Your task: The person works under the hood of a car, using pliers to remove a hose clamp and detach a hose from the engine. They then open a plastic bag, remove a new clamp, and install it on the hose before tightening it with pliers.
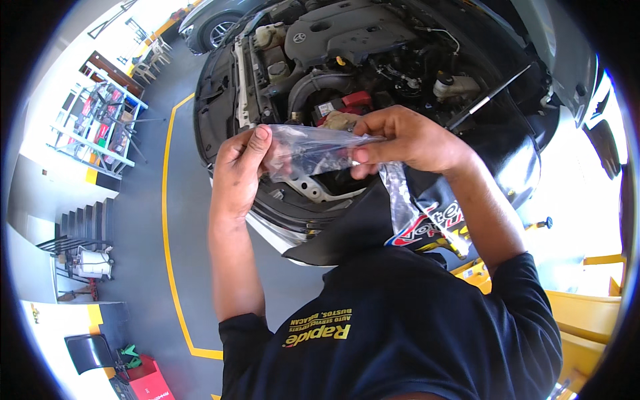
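Note:
A clear plastic bag (310,148) is stretched between my two hands above the front of an open engine bay (267,93). My left hand (241,163) grips one end, its thumb up and its other fingers partly behind the film. At the opposite end, my right hand (408,141) pinches the plastic between thumb and fingers. A crinkled clear strip (399,197) hangs below that hand, over a black fender cover (353,230). Whether anything lies inside the bag cannot be made out.
Behind my hands are a battery with a red cover (355,100) and a dark engine cover (340,33). A prop strut (493,97) rises at the right. Yellow equipment (587,317) stands at lower right. A yellow line (167,220) marks the grey floor.

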The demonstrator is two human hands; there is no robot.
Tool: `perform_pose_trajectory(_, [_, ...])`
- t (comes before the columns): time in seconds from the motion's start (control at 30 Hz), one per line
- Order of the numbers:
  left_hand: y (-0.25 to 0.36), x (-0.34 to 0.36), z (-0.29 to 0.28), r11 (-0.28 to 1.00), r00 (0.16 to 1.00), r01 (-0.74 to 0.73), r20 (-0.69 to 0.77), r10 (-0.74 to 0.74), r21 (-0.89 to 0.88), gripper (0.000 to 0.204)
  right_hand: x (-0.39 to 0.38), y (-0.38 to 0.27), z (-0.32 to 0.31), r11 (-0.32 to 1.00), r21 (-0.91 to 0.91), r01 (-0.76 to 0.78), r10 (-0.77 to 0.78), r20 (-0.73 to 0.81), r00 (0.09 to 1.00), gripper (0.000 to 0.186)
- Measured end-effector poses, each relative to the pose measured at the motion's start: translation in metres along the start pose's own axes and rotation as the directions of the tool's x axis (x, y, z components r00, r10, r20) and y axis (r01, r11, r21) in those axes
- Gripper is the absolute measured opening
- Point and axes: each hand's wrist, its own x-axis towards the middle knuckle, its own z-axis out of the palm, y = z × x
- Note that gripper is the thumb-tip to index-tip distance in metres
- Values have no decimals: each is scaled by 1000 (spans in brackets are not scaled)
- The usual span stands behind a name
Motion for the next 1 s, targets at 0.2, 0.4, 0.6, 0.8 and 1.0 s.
perform_pose_trajectory(0.2, [-33, 3, -7, 913, 999, 33, 38, -19, -407, 79, -3, -4, 0, 999, -48, 15, -18, -67, 998, 44])
perform_pose_trajectory(0.4, [-58, 9, 27, 888, 986, 54, 163, 23, -456, 79, 3, 0, 0, 981, -186, 51, -99, -255, 962, 44])
perform_pose_trajectory(0.6, [-69, 4, 77, 935, 971, 97, 239, -13, -342, 63, 0, -1, 4, 882, -468, 60, -266, -389, 882, 40])
perform_pose_trajectory(0.8, [-93, -9, 98, 877, 929, 263, 349, -119, -402, 42, 1, 1, 5, 888, -440, 132, -326, -403, 855, 44])
perform_pose_trajectory(1.0, [-107, -18, 86, 821, 956, 285, 208, -206, -495, 22, 4, 16, -9, 921, -347, 180, -334, -462, 822, 42])
